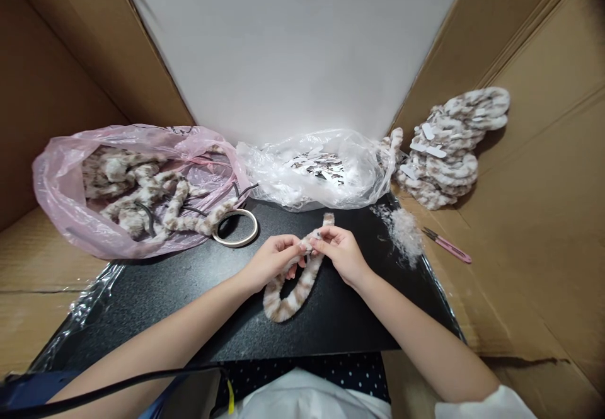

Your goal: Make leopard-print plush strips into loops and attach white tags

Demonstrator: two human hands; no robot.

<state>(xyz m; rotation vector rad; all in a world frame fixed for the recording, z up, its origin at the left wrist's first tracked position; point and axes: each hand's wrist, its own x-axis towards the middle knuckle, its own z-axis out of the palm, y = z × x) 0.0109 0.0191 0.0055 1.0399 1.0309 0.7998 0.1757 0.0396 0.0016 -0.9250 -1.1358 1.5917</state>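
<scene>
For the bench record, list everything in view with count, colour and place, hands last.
held furry strip: one, white and brown, looped between both hands
pink bag: one, pink, back left
furry strips: several, white and brown, in the pink bag
dark cords: several, black, among those strips
tape roll: one, cream, beside the pink bag
clear bag: one, see-through, back centre
small flat pieces: many, white and dark, inside it
stacked furry pieces: uncounted, white and brown, far right
loose fluff: one heap, whitish, table's right edge
snips: one, pink-handled, right on cardboard
table: one, black, centre
cable: one, black, lower left
left hand; right hand: one each, bare, centre
</scene>
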